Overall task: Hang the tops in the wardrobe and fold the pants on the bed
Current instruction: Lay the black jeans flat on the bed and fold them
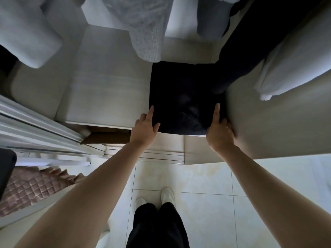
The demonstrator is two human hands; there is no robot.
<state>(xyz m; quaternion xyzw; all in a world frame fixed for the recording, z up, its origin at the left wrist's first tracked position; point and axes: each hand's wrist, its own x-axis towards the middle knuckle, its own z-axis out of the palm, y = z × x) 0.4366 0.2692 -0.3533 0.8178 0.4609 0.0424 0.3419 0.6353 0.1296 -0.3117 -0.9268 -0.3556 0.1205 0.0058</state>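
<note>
My left hand (145,124): it lies on the left edge of the folded black pants (180,99). The fingers are nearly straight and spread, the index finger points along the edge, and the thumb rests on the front part of the cloth. It presses and does not grasp.
My right hand (220,127): it is on the right edge of the same pants. The index finger is stretched forward along the side; the other fingers bend down over the edge, so I cannot tell if they pinch the cloth or only push it.
Folded black pants: a flat dark square on the wardrobe shelf (107,90), inside the wardrobe, between my two hands. Its front edge is just at the front edge of the shelf.
Hanging tops: a grey knitted top (146,33) hangs above the shelf. A pale garment (26,33) hangs at the left, a dark garment (250,42) comes down at the right and reaches the back corner of the pants, and a white garment (295,65) hangs at the far right.
Sliding door (35,126): white, at the left, with its rail along the floor.
Bed cover (32,190): pink and quilted, low at the left.
Floor (206,203): pale tiles, with my white shoes (167,194) and black trouser legs below.
</note>
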